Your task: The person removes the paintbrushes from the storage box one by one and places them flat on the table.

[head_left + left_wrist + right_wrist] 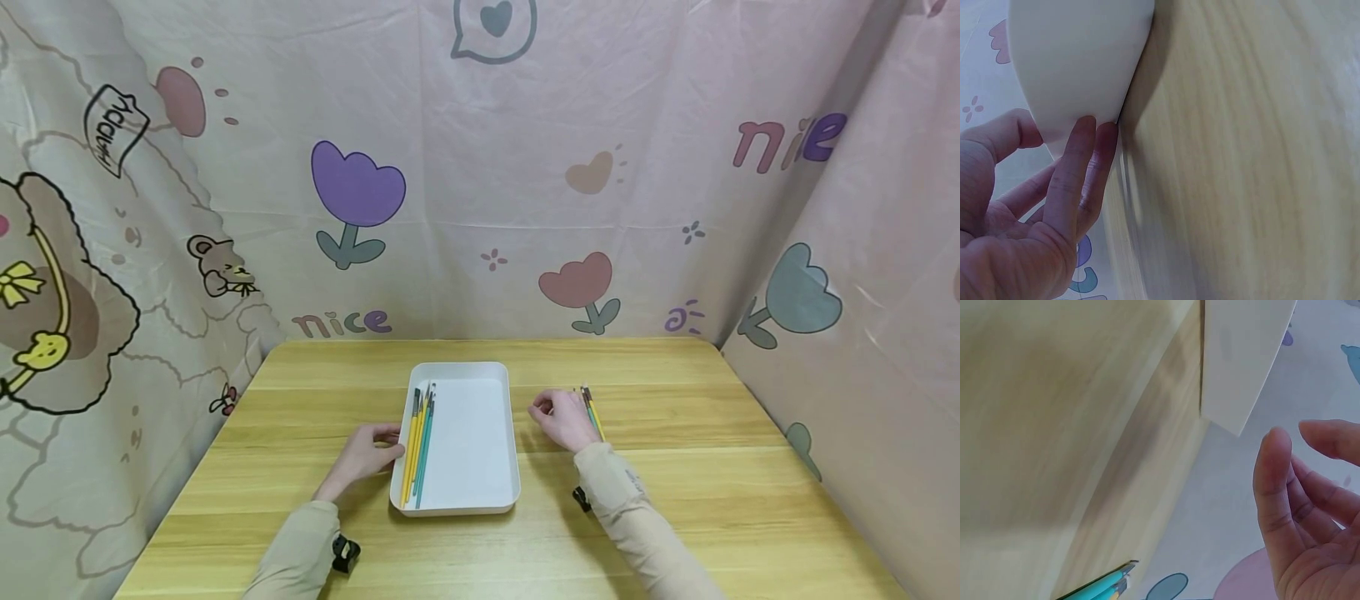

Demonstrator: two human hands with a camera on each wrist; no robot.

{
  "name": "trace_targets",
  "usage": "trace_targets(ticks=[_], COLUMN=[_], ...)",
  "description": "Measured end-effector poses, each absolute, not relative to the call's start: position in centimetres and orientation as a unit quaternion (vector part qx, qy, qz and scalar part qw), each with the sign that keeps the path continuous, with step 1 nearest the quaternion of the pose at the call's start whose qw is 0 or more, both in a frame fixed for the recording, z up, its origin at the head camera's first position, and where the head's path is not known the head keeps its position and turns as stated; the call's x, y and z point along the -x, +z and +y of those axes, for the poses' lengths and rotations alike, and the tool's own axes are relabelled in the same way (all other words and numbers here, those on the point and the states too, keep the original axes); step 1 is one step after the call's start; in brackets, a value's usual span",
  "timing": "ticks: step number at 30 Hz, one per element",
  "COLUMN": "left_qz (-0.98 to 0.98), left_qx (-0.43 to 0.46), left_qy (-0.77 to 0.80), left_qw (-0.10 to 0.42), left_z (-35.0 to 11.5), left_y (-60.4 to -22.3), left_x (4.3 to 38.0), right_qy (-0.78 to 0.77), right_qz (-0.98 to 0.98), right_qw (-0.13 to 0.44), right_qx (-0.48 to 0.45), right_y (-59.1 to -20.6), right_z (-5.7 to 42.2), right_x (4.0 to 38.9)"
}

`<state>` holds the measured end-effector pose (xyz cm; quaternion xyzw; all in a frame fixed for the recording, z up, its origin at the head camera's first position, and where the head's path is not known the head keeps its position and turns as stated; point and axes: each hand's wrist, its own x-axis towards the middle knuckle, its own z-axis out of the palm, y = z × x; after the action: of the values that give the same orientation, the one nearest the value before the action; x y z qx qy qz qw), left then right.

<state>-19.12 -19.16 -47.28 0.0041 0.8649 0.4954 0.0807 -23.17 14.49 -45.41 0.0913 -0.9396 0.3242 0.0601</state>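
A white rectangular tray (472, 442) lies on the table with several yellow and teal paintbrushes (418, 450) along its left inner side, bristles toward the back. My left hand (366, 454) grips the tray's left wall, thumb at the rim and fingertips against the outer side (1082, 69). To the right of the tray my right hand (567, 421) is held just over the table, fingers loosely bent and nothing between thumb and fingertips (1275, 440). A few more paintbrushes (591, 408), yellow and teal, lie beside it, partly hidden by the hand and sleeve.
The wooden table (652, 483) extends around the tray on all sides. A printed cloth (480, 183) hangs behind the table and on both sides. Each sleeve carries a small black wrist mount (345, 553).
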Motion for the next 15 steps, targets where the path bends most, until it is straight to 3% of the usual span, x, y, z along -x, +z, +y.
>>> trace_targets(ticks=[15], left_qz=[0.863], left_qx=[-0.003], left_qy=[0.499], left_qw=[0.077], left_z=[-19.2], left_y=[-47.3], left_x=[19.1], right_qy=[0.339], right_qz=[-0.930], right_qw=[0.064], right_qx=[-0.127], right_y=[-44.5], right_z=[12.3], right_x=[23.0])
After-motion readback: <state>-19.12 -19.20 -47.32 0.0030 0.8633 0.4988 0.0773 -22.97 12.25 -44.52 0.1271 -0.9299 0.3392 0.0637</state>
